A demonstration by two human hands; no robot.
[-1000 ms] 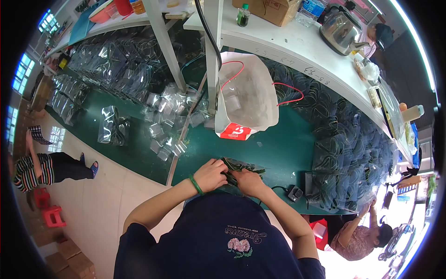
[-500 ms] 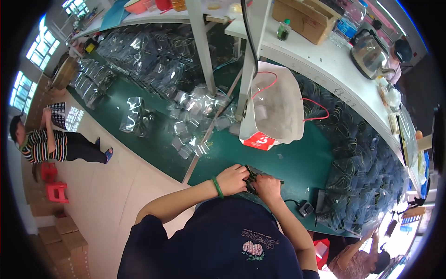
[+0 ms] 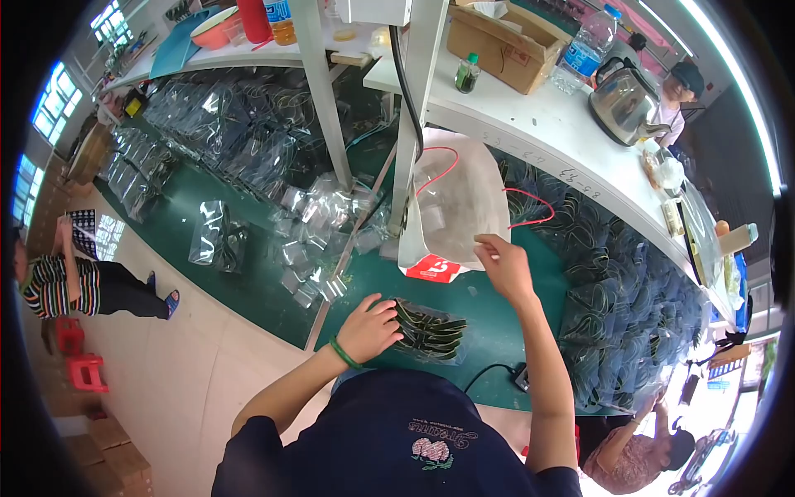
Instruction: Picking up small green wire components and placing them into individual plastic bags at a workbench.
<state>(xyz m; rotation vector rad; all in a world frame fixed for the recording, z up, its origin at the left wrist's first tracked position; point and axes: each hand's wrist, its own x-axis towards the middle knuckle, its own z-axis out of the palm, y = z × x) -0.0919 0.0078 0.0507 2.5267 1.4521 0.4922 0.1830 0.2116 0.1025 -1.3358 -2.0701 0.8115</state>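
Green work table (image 3: 248, 273) spans the centre of the view, w/ a white upper shelf (image 3: 546, 124) carrying a cardboard box (image 3: 505, 37), water bottle (image 3: 582, 51) and metal kettle (image 3: 623, 101). Heaps of bagged dark cables (image 3: 629, 306) are stacked along the table's right side; loose clear bags (image 3: 323, 224) lie scattered near the white post (image 3: 414, 124). A large translucent plastic bag (image 3: 455, 203) w/ red cords hangs from the post, just beyond the worker. Change vs. half a sec earlier: both hands were then bunched together at the small packet (image 3: 429, 330); now the right hand has been lifted off and carried up to the hanging bag, while the left has been left on the packet. Judged meaning: packet-level work looks finished for this piece, and attention appears shifted to the hanging bag. Right hand (image 3: 502, 267): fingers loosely curled, tips at or touching the bag's lower right edge; nothing is seen held; actual contact can't be confirmed. Left hand (image 3: 370, 329), green band at wrist: fingers spread and laid flat on the left end of the packet, pressed on rather than clenched. Packet (clear sleeve, dark green-striped cables inside) lies flat on the table directly before the worker, below the hanging bag.
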